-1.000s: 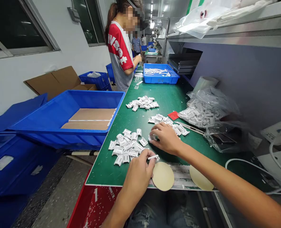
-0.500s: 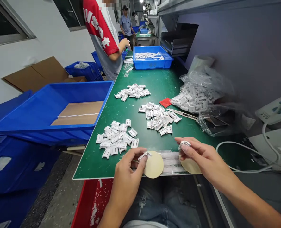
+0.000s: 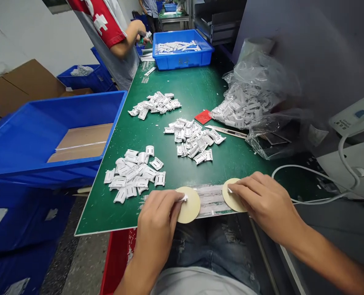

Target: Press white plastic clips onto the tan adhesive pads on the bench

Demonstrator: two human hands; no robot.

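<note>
My left hand [image 3: 157, 217] is closed in a pinch on a small white plastic part [image 3: 183, 198], held at the left edge of a round cream disc [image 3: 190, 209]. Over a second cream disc [image 3: 231, 196], my right hand [image 3: 263, 200] pinches another white plastic part [image 3: 230, 190]; the fingers hide most of it. Both discs lie on a whitish taped strip [image 3: 212, 198] at the table's front edge. Beyond my hands are three piles of curved white plastic parts: a near left pile [image 3: 133, 174], a middle pile [image 3: 194, 141] and a far pile [image 3: 157, 103].
A clear bag of white parts [image 3: 246, 98] rests at the right, beside a red square [image 3: 203, 117] and a utility knife [image 3: 226, 131]. A blue tray [image 3: 182, 61] stands farther back, with a co-worker [image 3: 114, 37] at its left. A white cable [image 3: 311, 173] loops at right.
My right hand has turned palm down and brought its part onto the right disc. My left hand has rolled over, its part now against the left disc. The camera view has tilted down.
</note>
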